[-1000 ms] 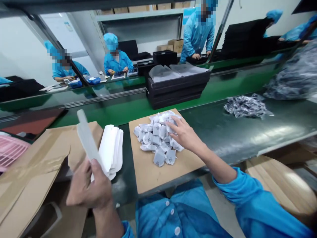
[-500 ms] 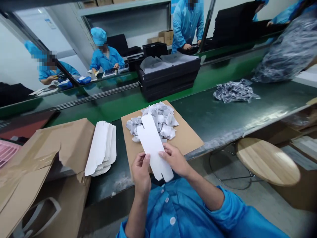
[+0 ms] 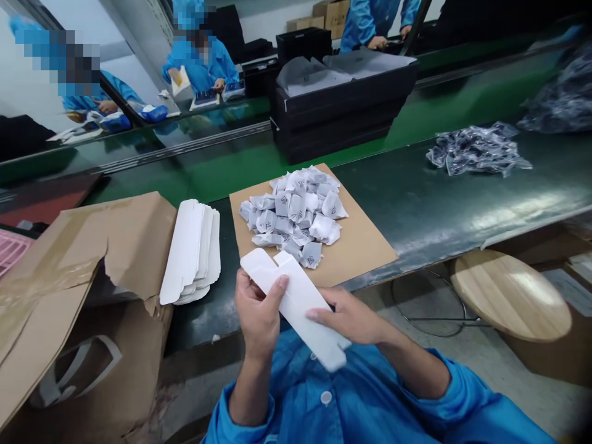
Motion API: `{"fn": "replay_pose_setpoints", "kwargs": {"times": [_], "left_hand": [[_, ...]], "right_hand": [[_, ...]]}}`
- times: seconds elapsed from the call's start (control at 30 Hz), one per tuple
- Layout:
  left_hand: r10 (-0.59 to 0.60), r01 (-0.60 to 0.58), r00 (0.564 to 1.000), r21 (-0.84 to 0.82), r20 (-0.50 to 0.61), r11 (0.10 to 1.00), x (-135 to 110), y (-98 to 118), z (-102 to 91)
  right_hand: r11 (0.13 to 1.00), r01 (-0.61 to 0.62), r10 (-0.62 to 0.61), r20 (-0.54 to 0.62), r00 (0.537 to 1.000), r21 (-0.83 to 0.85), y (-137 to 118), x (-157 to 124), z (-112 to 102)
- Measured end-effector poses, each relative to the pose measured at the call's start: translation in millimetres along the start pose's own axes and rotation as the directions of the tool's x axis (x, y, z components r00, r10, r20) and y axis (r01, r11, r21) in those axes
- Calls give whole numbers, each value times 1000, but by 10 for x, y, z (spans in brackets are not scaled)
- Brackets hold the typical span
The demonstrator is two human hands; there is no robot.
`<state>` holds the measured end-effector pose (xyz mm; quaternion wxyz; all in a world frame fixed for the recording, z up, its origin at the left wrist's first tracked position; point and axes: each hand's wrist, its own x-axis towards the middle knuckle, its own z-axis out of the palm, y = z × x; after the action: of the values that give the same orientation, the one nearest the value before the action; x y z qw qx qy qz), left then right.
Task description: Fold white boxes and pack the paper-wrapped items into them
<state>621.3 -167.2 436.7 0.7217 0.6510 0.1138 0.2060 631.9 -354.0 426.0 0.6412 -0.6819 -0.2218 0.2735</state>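
A white carton [image 3: 300, 302] with cut flaps at both ends is held slantwise in front of my body. My left hand [image 3: 259, 308] grips its upper left part, thumb on top and fingers curled beneath. Around its lower right part my right hand [image 3: 349, 314] is closed, with the thumb lying across the face. Just beyond the carton, a heap of small white wrapped packets [image 3: 296, 213] with printed marks lies on a brown cardboard sheet [image 3: 365, 250]. To the left is a stack of flat white cartons [image 3: 192, 253] on the green bench.
An open cardboard box [image 3: 124, 240] stands at the left. Behind the packets are stacked black trays [image 3: 342, 117]; clear plastic bags [image 3: 478, 148] lie at the right. A wooden stool [image 3: 511, 295] stands below the bench edge. Several co-workers in blue sit or stand across the line.
The white carton has come lower and tilted further, its far end swinging off the packets. My left hand has shifted up toward that end, and the carton now looks partly opened out.
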Motion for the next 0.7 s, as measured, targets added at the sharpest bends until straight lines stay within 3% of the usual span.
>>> {"fn": "replay_pose_setpoints", "kwargs": {"times": [0.1, 0.17, 0.27, 0.33, 0.37, 0.43, 0.5, 0.53, 0.6, 0.7], "left_hand": [[-27, 2, 990, 171, 139, 985, 116, 169, -260], [-108, 2, 955, 360, 275, 933, 211, 279, -408], [-197, 31, 932, 475, 305, 880, 274, 324, -509], [-227, 87, 935, 444, 273, 892, 271, 295, -526], [-274, 127, 914, 430, 298, 894, 269, 281, -532], [-400, 215, 814, 421, 422, 881, 282, 270, -548], [-496, 287, 674, 425, 547, 859, 315, 282, -559], [-517, 307, 624, 425, 586, 852, 332, 289, -557], [-520, 315, 596, 418, 611, 852, 353, 288, -538], [-508, 295, 622, 423, 596, 857, 330, 246, -477]], "right_hand": [[974, -15, 32, 69, 997, -227, -77, 7, -170], [904, 38, 0, 87, 996, -427, -112, 19, -228], [625, 101, -202, -35, 979, -774, -104, 22, -150], [397, 130, -355, -22, 934, -908, -67, 15, -51], [308, 158, -409, 19, 912, -938, -48, 13, -13], [193, 229, -474, 114, 873, -954, -22, 11, 10], [150, 313, -501, 202, 842, -938, -22, 11, -36], [146, 350, -505, 234, 831, -926, -30, 10, -75], [145, 392, -500, 274, 822, -909, -56, 8, -163], [125, 413, -499, 303, 812, -902, -91, -3, -253]]}}
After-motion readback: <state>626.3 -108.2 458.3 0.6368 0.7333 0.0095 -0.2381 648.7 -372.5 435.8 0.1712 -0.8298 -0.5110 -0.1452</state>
